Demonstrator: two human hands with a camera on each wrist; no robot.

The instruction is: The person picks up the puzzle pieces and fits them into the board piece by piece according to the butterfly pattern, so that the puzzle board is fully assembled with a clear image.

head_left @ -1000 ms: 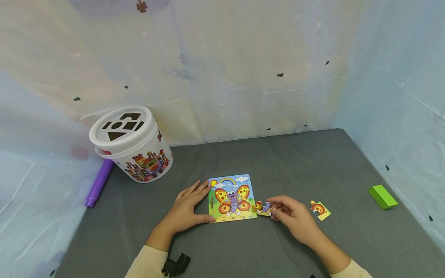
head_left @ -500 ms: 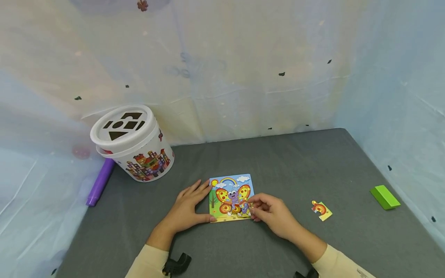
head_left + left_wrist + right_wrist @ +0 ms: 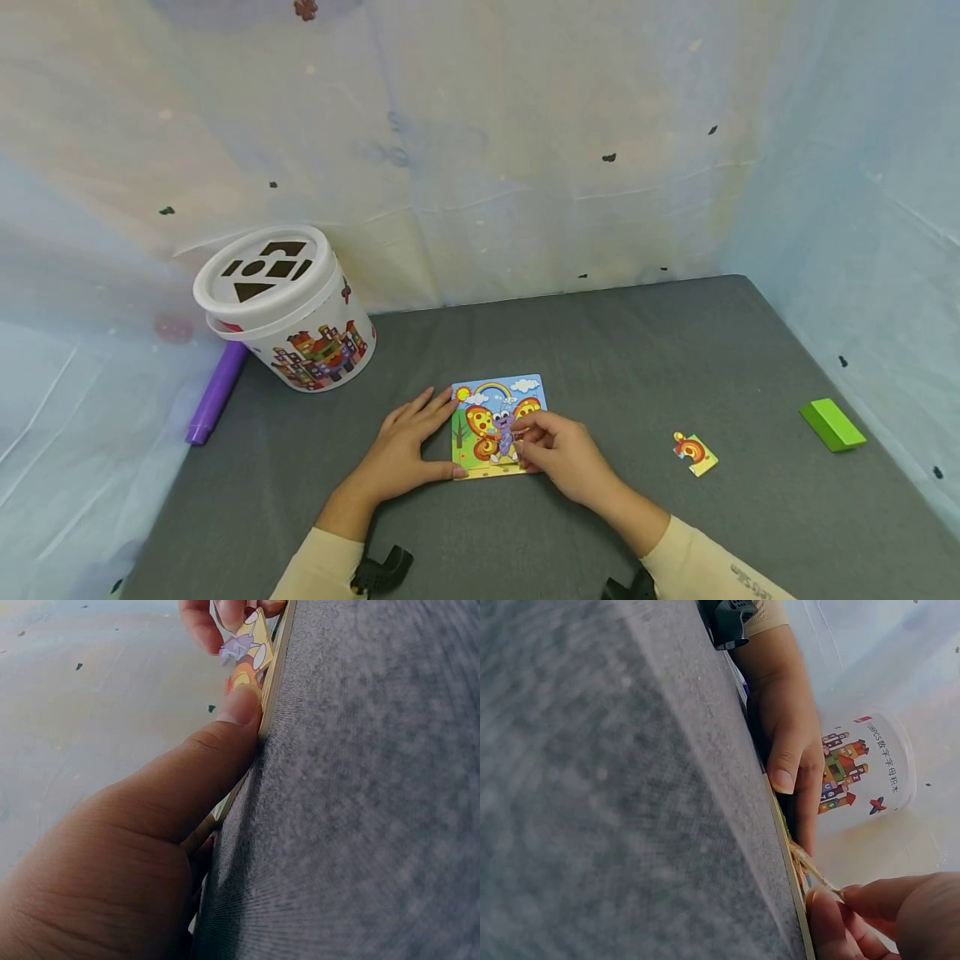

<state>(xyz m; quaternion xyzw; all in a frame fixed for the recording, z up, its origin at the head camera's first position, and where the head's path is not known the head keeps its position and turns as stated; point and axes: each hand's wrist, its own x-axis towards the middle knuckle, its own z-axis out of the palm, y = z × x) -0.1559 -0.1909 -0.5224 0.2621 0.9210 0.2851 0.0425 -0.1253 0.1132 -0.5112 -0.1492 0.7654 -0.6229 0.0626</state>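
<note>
A square puzzle board (image 3: 462, 454) with a butterfly picture lies on the grey table. My left hand (image 3: 405, 450) rests against its left edge, fingers spread and fairly straight; the thumb (image 3: 240, 705) presses the lower corner. My right hand (image 3: 570, 462) is over the board's right half and pinches a puzzle piece (image 3: 247, 649) showing part of a purple body and an orange swirl. In the right wrist view this puzzle piece (image 3: 817, 875) is tilted, one end low at the board and the other between thumb and fingers. The right hand hides the board's lower right.
Another puzzle piece (image 3: 697, 456), yellow with a red-orange swirl, lies to the right on the table (image 3: 637, 358). Beyond it is a green block (image 3: 832, 425). A white bucket (image 3: 292, 317) with a shape-hole lid stands back left, a purple bar (image 3: 216, 396) beside it.
My right hand has carried the pinched puzzle piece leftward, from beside the board to over its lower right. The left hand has stayed put at the left edge.
</note>
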